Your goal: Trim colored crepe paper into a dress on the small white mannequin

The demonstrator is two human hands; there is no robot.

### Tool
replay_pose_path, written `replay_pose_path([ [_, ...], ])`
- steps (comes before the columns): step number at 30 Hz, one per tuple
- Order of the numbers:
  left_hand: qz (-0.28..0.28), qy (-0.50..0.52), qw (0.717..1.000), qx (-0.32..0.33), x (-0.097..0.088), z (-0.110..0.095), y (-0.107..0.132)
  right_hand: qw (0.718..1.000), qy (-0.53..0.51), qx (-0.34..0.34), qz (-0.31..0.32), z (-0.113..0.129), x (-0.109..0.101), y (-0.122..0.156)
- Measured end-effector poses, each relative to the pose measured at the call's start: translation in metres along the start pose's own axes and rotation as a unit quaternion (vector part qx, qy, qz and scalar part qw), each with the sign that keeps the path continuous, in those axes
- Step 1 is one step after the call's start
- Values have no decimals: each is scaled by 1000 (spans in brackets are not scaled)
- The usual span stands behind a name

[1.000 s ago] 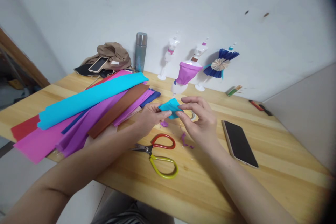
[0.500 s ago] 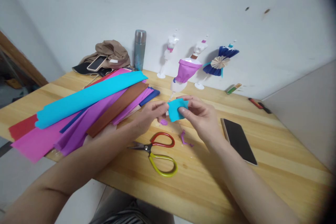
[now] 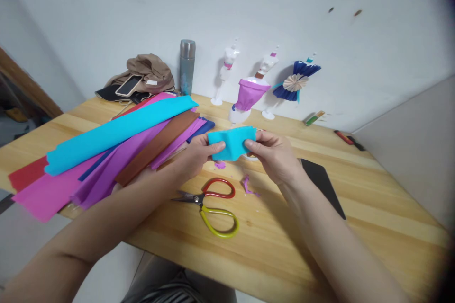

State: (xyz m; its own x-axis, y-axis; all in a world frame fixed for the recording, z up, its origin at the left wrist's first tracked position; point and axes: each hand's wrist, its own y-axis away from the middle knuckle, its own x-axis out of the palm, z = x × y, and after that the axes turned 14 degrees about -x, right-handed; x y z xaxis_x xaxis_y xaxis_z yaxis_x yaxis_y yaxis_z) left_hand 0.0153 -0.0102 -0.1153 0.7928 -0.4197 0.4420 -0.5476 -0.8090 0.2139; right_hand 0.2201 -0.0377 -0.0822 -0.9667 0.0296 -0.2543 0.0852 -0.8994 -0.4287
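A small piece of turquoise crepe paper [image 3: 232,142] is stretched flat between my two hands above the wooden table [image 3: 284,246]. My left hand [image 3: 197,154] pinches its left edge with thumb and fingers. My right hand [image 3: 274,154] pinches its right edge the same way. Below the hands lie scissors [image 3: 209,203] with one red and one yellow handle loop. Small purple paper scraps [image 3: 249,185] lie beside them.
Long sheets of crepe paper [image 3: 117,144] in turquoise, purple, brown, pink and red fan out on the left. Three small white mannequins, one in a purple skirt [image 3: 249,94], stand by the wall. A flask [image 3: 186,67], a bag with a phone, and a dark phone [image 3: 325,184] lie around.
The turquoise piece was folded small between my fingertips; my hands have moved apart and spread it out wide and flat.
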Motion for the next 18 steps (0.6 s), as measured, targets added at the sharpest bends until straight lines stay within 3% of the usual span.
replay_pose_path([
  [4, -55, -16, 998, 28, 3, -6, 0, 993, -89, 73, -38, -1, -1, -4],
  [10, -99, -66, 991, 53, 0, -13, 0, 983, -125, 120, -66, 4, 2, -7],
  [18, -139, -90, 986, 22, 1, -18, 1, 989, -85, 83, -91, -10, 0, -7],
])
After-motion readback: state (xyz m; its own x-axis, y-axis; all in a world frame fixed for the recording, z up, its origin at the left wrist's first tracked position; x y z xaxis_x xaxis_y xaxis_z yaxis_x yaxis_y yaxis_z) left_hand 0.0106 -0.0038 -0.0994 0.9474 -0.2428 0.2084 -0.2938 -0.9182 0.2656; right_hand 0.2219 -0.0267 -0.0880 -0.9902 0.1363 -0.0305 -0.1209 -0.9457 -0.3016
